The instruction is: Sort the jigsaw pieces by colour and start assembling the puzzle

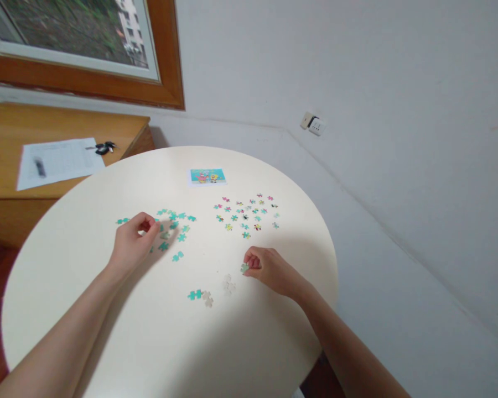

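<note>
Pinching a pale puzzle piece (244, 268) with right hand (269, 267)
Left hand (133, 239) curls its grip near teal pieces (181, 237); I cannot tell whether it holds one.

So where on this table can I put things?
On the round cream table, try between the left rim and the bare left forearm, or between both forearms, nearer than the pale grey jigsaw pieces. Teal jigsaw pieces crowd the left hand; multicoloured jigsaw pieces lie beyond the right hand.
</note>
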{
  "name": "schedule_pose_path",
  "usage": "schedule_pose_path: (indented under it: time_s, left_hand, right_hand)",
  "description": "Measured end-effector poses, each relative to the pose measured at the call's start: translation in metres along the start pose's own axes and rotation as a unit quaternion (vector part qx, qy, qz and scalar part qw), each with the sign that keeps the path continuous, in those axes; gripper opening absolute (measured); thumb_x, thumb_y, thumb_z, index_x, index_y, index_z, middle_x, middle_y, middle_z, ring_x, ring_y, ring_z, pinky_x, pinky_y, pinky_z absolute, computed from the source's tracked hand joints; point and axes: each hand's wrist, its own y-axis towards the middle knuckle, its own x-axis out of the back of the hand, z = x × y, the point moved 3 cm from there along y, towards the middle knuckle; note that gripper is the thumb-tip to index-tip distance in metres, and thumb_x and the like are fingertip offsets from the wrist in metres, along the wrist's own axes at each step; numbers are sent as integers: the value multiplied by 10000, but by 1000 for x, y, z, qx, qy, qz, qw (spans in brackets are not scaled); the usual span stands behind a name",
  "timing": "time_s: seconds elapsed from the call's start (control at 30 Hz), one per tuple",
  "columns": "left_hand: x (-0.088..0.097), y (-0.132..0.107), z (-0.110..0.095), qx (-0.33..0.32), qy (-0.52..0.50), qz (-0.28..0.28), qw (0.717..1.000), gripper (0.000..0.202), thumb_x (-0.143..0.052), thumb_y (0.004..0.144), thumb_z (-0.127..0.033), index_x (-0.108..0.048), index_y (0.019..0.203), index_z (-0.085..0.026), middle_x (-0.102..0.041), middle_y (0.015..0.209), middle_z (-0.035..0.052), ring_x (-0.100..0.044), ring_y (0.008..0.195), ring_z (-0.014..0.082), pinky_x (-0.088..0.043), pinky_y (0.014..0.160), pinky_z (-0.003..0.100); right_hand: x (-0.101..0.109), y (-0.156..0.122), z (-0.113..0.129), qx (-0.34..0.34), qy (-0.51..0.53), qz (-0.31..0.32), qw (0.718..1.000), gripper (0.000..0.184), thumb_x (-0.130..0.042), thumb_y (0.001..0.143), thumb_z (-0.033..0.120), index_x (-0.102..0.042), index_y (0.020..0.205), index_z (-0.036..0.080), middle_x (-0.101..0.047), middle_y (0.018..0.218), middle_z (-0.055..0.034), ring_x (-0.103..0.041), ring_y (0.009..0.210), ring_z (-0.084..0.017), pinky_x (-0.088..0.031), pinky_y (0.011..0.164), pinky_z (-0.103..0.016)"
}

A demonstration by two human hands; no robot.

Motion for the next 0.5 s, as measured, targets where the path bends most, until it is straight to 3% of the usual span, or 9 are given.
schedule_pose_path:
  time_s: [0.3, 0.5]
  left_hand:
    - [-2, -1, -2, -15, -12, -6, 1000, 149, -497, 655, -320, -464, 552, -218, -502, 520, -30, -486, 533, 130, -373, 514, 249]
    - [2, 1, -5, -8, -16, -28, 999, 146, -515, 663, -273, -470, 541, -206, -484, 486, -40, -463, 504, 119, -381, 525, 245]
  right_hand:
    - [1, 6, 19, 58, 50, 29, 997, 75, -598, 771, 162, -646, 714, 166, -656, 663, -18, -591, 632, -118, -431, 616, -227]
    - [-6, 50, 39, 105, 101, 25, 989, 113, -579, 786, 188, -653, 706, 157, -672, 685, -30, -599, 645, -119, -440, 630, -227]
